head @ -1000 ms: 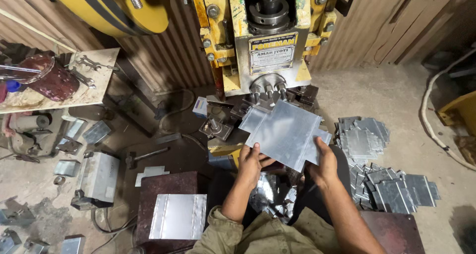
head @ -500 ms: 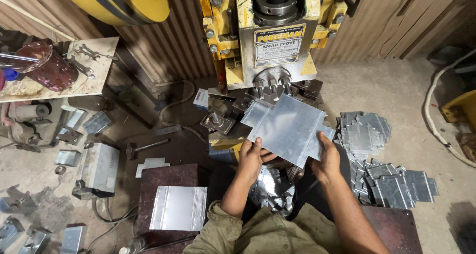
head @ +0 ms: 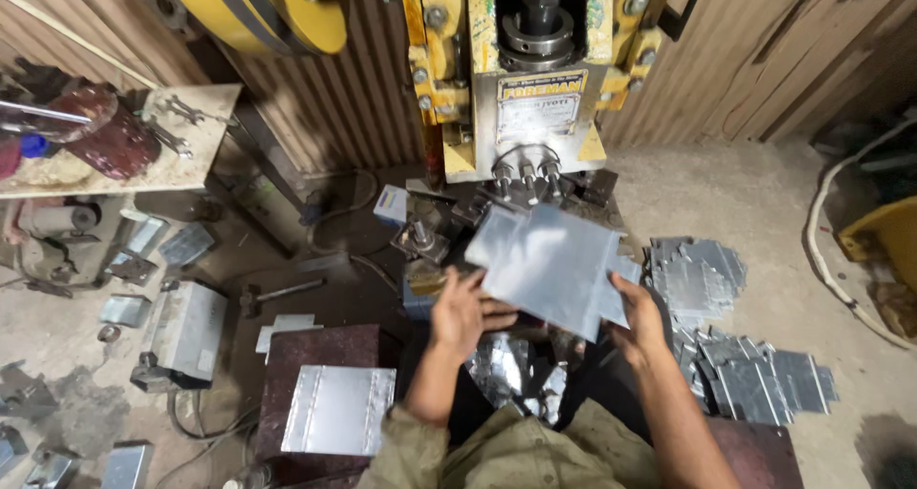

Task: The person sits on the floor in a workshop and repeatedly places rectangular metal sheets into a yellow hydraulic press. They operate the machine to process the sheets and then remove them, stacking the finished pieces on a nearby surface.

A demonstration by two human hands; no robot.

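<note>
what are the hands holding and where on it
Both hold one flat metal sheet by its near edge: left hand at the left corner, right hand at the right.

1. Dim, uneven indoor light; brightest on the pale concrete floor (head: 764, 193) toward 2 o'clock.
2. Soft glare whitens the flat grey metal sheet (head: 554, 265) at centre.
3. Deep shadow at 6 o'clock.
4. Wide-angle bending and slight softness at the edges.

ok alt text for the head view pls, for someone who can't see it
Both hands, left hand and right hand, hold a flat metal sheet in front of a yellow press machine. Cut metal pieces lie heaped on the floor to the right, and another sheet rests on a dark stand at left.
</note>
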